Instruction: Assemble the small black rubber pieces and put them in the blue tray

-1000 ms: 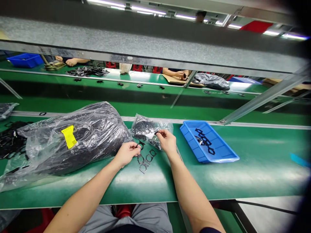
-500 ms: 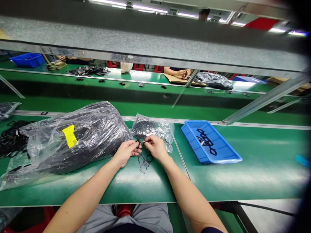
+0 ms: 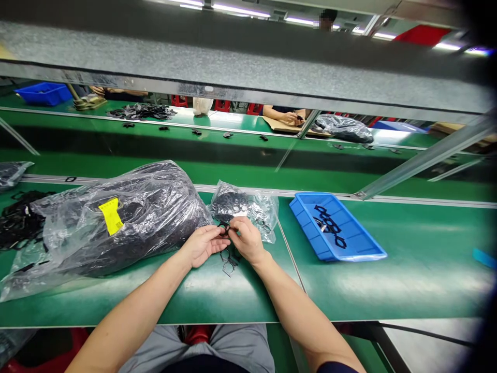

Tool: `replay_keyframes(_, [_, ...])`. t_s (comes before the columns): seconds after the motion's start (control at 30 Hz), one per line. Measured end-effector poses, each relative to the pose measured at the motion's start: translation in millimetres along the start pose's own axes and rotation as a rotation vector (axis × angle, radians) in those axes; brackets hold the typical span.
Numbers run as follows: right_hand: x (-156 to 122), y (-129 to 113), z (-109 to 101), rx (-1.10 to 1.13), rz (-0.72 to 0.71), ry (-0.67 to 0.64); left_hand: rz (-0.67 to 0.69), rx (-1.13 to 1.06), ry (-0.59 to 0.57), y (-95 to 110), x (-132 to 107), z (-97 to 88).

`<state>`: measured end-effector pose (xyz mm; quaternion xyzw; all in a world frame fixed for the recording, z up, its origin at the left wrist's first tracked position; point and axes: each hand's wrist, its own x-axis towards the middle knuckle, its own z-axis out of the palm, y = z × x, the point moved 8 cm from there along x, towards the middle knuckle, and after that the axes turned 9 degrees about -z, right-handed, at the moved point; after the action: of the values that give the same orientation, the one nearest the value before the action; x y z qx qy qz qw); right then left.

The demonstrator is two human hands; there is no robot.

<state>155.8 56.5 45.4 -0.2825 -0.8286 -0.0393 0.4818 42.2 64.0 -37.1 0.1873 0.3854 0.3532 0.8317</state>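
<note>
Between the fingertips of my left hand point(image 3: 204, 244) and my right hand point(image 3: 247, 241) is a small black ring-shaped part point(image 3: 224, 227). Both hands are closed in a pinch on it and nearly touch, so part of it is hidden. Right below them, thin black frames with round openings point(image 3: 229, 267) lie on the green bench, partly covered by my right hand. Behind my hands sits a small clear bag of black parts point(image 3: 233, 201). To the left of my left hand lies a large clear plastic bag point(image 3: 155, 207) full of dark parts, with a yellow tag point(image 3: 111, 216).
A blue tray point(image 3: 310, 238) with several black frames stands to the right. Loose black parts point(image 3: 19, 220) are heaped at the far left. Beyond the bench runs a green belt point(image 3: 233, 173) below a metal shelf point(image 3: 233, 67). Co-workers' hands point(image 3: 293, 118) show across it.
My hands have come closer together, and the black pieces held apart between them now meet at the fingertips. My right hand has shifted slightly left and covers more of the frames below.
</note>
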Motion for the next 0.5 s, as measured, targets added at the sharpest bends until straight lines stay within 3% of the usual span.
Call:
replay_keyframes(0.3, [1, 2, 1, 0.1, 0.056, 0.007, 0.08, -0.155, -0.076, 12, 0, -3.7])
replay_keyframes(0.5, [-1, 6, 1, 0.139, 0.132, 0.034, 0.029, -0.057, -0.106, 6, -1, 3.0])
